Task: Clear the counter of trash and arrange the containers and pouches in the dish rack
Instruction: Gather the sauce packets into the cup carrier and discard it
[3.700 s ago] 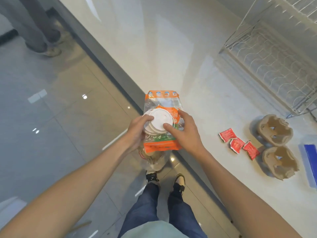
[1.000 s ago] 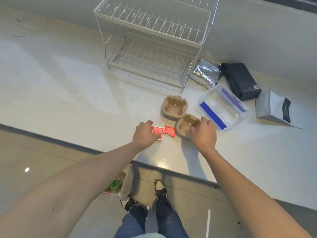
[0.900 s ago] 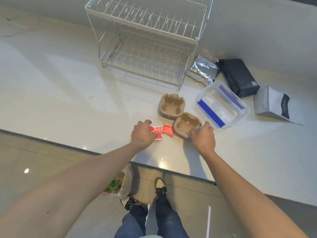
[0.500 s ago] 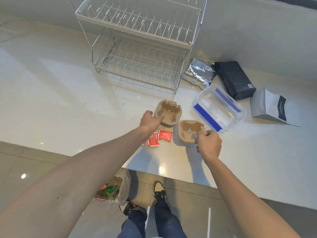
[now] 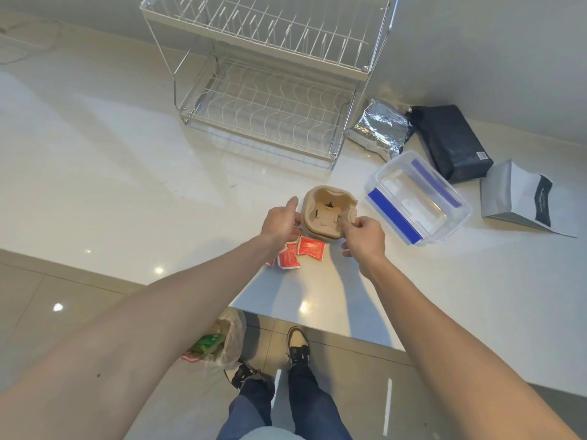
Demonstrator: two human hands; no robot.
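Observation:
Two brown cardboard cup holders (image 5: 327, 211) sit stacked one in the other on the white counter (image 5: 127, 185). My left hand (image 5: 279, 222) grips the stack's left edge and my right hand (image 5: 363, 236) pinches its right edge. Red sauce packets (image 5: 301, 250) lie just in front of the stack, partly under my left wrist. The two-tier wire dish rack (image 5: 270, 103) stands behind, with nothing in it. To the right lie a clear plastic container with blue clips (image 5: 416, 198), a silver foil pouch (image 5: 381, 130), a black pouch (image 5: 451, 141) and a grey pouch (image 5: 521, 198).
On the floor below the counter edge lies a plastic trash bag (image 5: 219, 344) with green and red wrappers inside. My feet (image 5: 297, 344) stand beside it. The grey wall (image 5: 476, 42) runs behind the rack and pouches.
My right hand has carried its cup holder left and set it into the one by my left hand, so the two now form one stack. My left hand grips the stack's edge.

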